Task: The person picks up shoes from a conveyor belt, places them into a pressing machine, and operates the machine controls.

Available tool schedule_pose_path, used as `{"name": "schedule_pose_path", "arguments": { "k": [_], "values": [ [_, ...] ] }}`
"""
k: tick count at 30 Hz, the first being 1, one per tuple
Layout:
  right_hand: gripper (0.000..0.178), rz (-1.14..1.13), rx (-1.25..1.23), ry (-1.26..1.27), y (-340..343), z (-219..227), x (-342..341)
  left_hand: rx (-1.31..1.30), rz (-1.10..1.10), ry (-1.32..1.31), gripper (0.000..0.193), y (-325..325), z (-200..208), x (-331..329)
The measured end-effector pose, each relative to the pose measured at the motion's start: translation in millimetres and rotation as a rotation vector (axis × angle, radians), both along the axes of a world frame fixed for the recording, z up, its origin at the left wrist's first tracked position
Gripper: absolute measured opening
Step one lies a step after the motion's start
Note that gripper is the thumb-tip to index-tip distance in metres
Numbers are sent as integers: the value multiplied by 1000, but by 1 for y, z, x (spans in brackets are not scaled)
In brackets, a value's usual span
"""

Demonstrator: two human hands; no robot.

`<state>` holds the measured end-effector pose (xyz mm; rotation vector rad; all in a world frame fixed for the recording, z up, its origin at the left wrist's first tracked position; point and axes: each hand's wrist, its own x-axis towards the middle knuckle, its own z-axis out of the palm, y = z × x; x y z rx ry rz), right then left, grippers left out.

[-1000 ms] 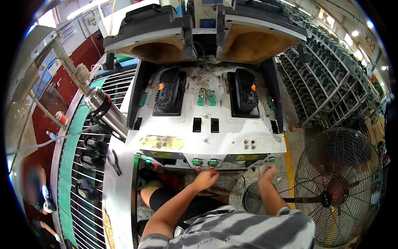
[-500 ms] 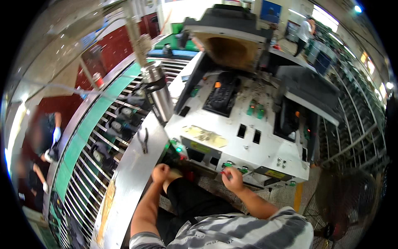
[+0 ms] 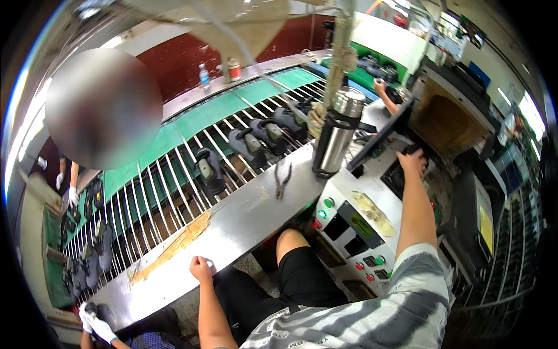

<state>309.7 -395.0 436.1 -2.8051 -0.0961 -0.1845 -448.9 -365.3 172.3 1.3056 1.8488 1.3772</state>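
My right hand, fingers spread, reaches over the left-hand bay of a white machine, beside a black form that the hand and forearm partly cover. I cannot tell whether the fingers touch it. The bay's raised lid has a brown inner face. Closed in a loose fist, my left hand is at the near edge of a metal ledge; nothing shows in it. Pliers lie on the ledge, and a steel flask stands near its far end.
Several dark grey shoes sit on a rail conveyor left of the ledge. Gloved co-worker hands handle a shoe at the lower left. Another person's hand is beyond the flask. A second machine lid is at the right.
My view has swung left. My right hand has left the machine's front buttons and reached over its bay, fingers spread. My left hand, still closed, is now farther back along the ledge.
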Motion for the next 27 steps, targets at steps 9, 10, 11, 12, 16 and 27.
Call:
{"name": "schedule_pose_path", "arguments": {
  "k": [9, 10, 11, 12, 16, 27],
  "values": [
    [107, 28, 337, -6, -40, -32, -3, -109, -110, 320, 20, 5, 15, 9],
    [108, 66, 407, -98, -49, -40, -8, -116, -117, 336, 20, 3, 15, 12],
    [109, 108, 470, -187, -59, -50, -13, -120, -117, 348, 20, 1, 15, 13],
    [107, 46, 431, -452, -85, -88, 38, -116, -144, 348, 20, 5, 16, 22],
    [96, 244, 820, -275, -119, -102, -17, -61, -79, 272, 20, 1, 16, 15],
    [39, 628, 1591, 730, -120, -98, -184, -277, -1223, -812, 68, -30, 92, 192]
  ]
}}
